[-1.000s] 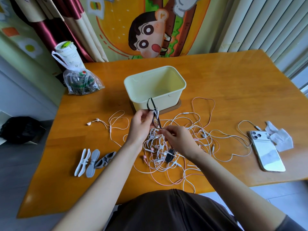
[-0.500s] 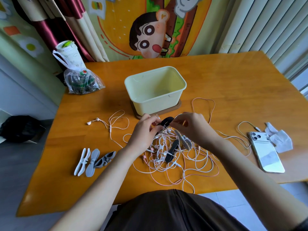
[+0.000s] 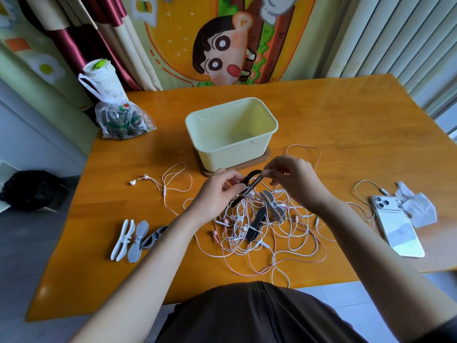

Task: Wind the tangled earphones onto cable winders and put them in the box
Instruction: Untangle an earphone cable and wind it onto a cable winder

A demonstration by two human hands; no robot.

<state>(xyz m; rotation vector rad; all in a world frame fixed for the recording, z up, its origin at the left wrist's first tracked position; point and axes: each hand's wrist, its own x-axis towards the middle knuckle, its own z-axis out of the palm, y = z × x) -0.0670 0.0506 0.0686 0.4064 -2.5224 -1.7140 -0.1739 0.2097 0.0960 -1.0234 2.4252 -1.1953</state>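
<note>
A heap of tangled white and pink earphones lies on the wooden table in front of me. My left hand grips the lower part of a black cable winder held above the heap. My right hand pinches that winder's upper end. Another black winder and a grey one lie in the tangle. The pale yellow box stands open just beyond my hands, on a brown lid.
Three spare winders, white, grey and dark, lie at the left. One loose earphone trails left of the heap. A phone and white tissue lie right. A plastic bag and cup sit back left.
Both hands lifted the black winder off the heap and turned it from upright to slanting. My right hand moved up from the tangle to pinch its upper end.
</note>
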